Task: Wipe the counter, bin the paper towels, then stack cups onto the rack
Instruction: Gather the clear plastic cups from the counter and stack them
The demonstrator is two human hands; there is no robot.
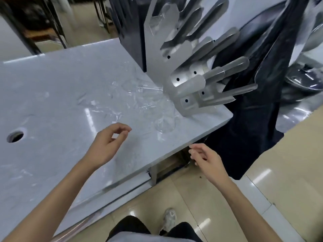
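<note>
Several clear glass cups (164, 125) stand and lie on the pale grey counter (52, 95), bunched in front of the metal peg rack (190, 84) at its right end. One clear cup (162, 16) hangs on an upper peg of the rack. My left hand (108, 145) hovers over the counter left of the cups, its fingers loosely curled and holding nothing. Beyond the counter's near edge, over the floor, my right hand (204, 159) is also loosely curled and empty. I see no paper towel.
A round hole (15, 136) is cut in the counter at the left. A black bin bag (253, 119) hangs just right of the counter and rack. Tiled floor and my shoe (169, 219) show below.
</note>
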